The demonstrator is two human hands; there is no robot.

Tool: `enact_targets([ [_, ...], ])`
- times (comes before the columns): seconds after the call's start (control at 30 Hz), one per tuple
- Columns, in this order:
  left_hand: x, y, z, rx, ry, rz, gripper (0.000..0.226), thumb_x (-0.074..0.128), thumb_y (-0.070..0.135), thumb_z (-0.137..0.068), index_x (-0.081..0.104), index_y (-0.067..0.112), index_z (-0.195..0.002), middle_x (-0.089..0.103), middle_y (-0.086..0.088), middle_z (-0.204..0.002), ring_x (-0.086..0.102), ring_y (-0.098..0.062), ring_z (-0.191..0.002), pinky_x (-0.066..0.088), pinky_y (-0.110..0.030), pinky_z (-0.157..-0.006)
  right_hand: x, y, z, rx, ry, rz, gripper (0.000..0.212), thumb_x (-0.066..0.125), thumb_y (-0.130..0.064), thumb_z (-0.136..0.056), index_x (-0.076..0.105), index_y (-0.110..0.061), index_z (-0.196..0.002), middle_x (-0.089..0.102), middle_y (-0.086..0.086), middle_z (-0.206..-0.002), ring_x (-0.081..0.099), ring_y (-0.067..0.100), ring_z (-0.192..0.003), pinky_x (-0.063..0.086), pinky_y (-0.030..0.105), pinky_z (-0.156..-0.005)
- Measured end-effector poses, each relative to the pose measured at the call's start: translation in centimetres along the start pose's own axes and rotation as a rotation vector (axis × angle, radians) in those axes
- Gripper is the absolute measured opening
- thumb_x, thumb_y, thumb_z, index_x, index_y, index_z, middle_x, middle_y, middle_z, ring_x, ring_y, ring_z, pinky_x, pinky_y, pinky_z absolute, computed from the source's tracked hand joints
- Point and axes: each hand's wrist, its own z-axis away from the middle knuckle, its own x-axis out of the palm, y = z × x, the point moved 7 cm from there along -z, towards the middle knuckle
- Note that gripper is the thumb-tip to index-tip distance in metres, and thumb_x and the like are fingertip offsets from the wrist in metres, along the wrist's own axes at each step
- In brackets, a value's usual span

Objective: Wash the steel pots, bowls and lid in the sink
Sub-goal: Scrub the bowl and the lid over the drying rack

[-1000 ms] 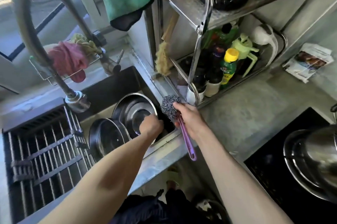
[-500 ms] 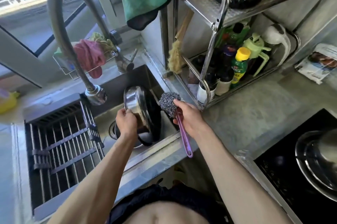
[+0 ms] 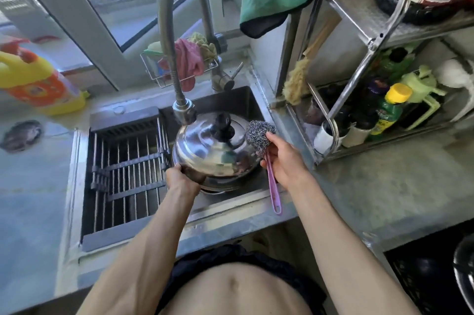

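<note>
Two hands busy: left hand (image 3: 182,178) fingers grip lid (image 3: 215,150) rim; right hand (image 3: 283,158) clasps scrubber (image 3: 260,132).

Grey counter (image 3: 384,186) carries a yellow detergent jug (image 3: 38,81) and steel rack (image 3: 372,99).

Domed steel lid (image 3: 215,153) with black knob, tilted over sink (image 3: 246,99), another steel vessel beneath
</note>
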Motion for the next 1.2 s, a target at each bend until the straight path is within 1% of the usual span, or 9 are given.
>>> enact_targets([
  [0.1, -1.4, 1.5, 1.0, 0.026, -0.014, 0.066, 0.032, 0.035, 0.011, -0.103, 0.066, 0.006, -0.103, 0.069, -0.014, -0.113, 0.061, -0.031, -0.118, 0.049, -0.052, -0.101, 1.8, 0.7, -0.3, 0.025, -0.026, 0.018, 0.018, 0.062, -0.021, -0.094, 0.065, -0.006, -0.101, 0.063, 0.009, -0.079, 0.056, 0.016, -0.060, 0.040, 0.029, -0.050],
  [0.2, -3.4, 3.9, 0.6, 0.068, -0.064, 0.127, 0.041, 0.030, 0.011, -0.104, 0.064, 0.003, -0.124, 0.065, -0.019, -0.131, 0.058, -0.035, -0.126, 0.041, -0.054, -0.113, 3.9, 2.1, -0.6, 0.066, -0.066, 0.063, 0.016, 0.057, -0.023, -0.094, 0.064, -0.008, -0.095, 0.063, 0.009, -0.078, 0.057, 0.019, -0.060, 0.038, 0.030, -0.049],
  [0.33, -7.7, 8.2, 0.6, 0.170, -0.031, 0.153, 0.041, 0.030, 0.013, -0.105, 0.063, 0.006, -0.129, 0.070, -0.017, -0.111, 0.065, -0.031, -0.100, 0.047, -0.050, -0.102, 8.4, 5.3, -0.2, 0.136, -0.146, 0.131, 0.018, 0.053, -0.022, -0.094, 0.062, -0.007, -0.097, 0.065, 0.005, -0.072, 0.056, 0.020, -0.059, 0.037, 0.029, -0.047],
  [0.5, -14.1, 15.1, -0.9, 0.334, -0.003, 0.186, 0.032, 0.039, 0.015, -0.102, 0.068, 0.013, -0.115, 0.069, -0.013, -0.122, 0.060, -0.035, -0.126, 0.047, -0.049, -0.109, 14.3, 10.0, 0.8, 0.211, -0.214, 0.187, 0.020, 0.049, -0.024, -0.096, 0.060, -0.009, -0.089, 0.062, 0.005, -0.068, 0.053, 0.018, -0.054, 0.033, 0.028, -0.046],
  [0.57, -14.3, 18.7, 0.0, 0.459, -0.076, 0.186, 0.023, 0.045, 0.021, -0.101, 0.066, 0.013, -0.106, 0.067, -0.013, -0.117, 0.061, -0.032, -0.120, 0.051, -0.045, -0.101, 15.7, 10.6, 1.2, 0.198, -0.215, 0.159, 0.022, 0.045, -0.023, -0.098, 0.059, -0.010, -0.088, 0.061, 0.003, -0.065, 0.051, 0.017, -0.053, 0.030, 0.028, -0.049],
  [0.67, -12.8, 24.2, 4.2, 0.671, -0.220, 0.016, 0.028, 0.073, 0.031, -0.081, 0.065, 0.011, -0.098, 0.062, -0.015, -0.098, 0.061, -0.029, -0.094, 0.053, -0.042, -0.085, 17.8, 11.1, 1.7, 0.166, -0.194, 0.106, 0.026, 0.040, -0.023, -0.100, 0.060, -0.010, -0.089, 0.060, 0.002, -0.064, 0.050, 0.017, -0.055, 0.029, 0.029, -0.052],
  [0.77, -10.0, 26.6, 8.8, 0.927, -0.344, -0.355, 0.016, 0.072, 0.025, -0.080, 0.060, 0.016, -0.076, 0.059, 0.004, -0.062, 0.052, -0.014, -0.059, 0.045, -0.026, -0.056, 19.2, 11.7, 1.7, 0.138, -0.140, 0.095, 0.022, 0.042, -0.023, -0.099, 0.060, -0.011, -0.091, 0.062, 0.004, -0.070, 0.053, 0.018, -0.056, 0.033, 0.028, -0.051],
  [1.03, -7.3, 28.0, 9.1, 1.220, -0.498, -0.813, 0.015, 0.071, 0.024, -0.083, 0.059, 0.027, -0.075, 0.052, 0.003, -0.064, 0.046, -0.010, -0.059, 0.038, -0.028, -0.058, 19.0, 14.3, 0.6, 0.155, 0.050, 0.212, 0.020, 0.045, -0.029, -0.098, 0.055, -0.012, -0.094, 0.054, 0.004, -0.071, 0.044, 0.012, -0.049, 0.031, 0.021, -0.035],
  [1.2, -7.9, 28.7, 7.5, 1.442, -0.547, -1.007, 0.014, 0.069, 0.039, -0.083, 0.060, 0.028, -0.083, 0.057, 0.013, -0.068, 0.051, -0.011, -0.061, 0.042, -0.027, -0.060, 19.9, 14.6, 0.7, 0.060, 0.167, 0.113, 0.020, 0.047, -0.026, -0.097, 0.058, -0.009, -0.096, 0.060, 0.004, -0.071, 0.050, 0.013, -0.049, 0.032, 0.023, -0.037],
])
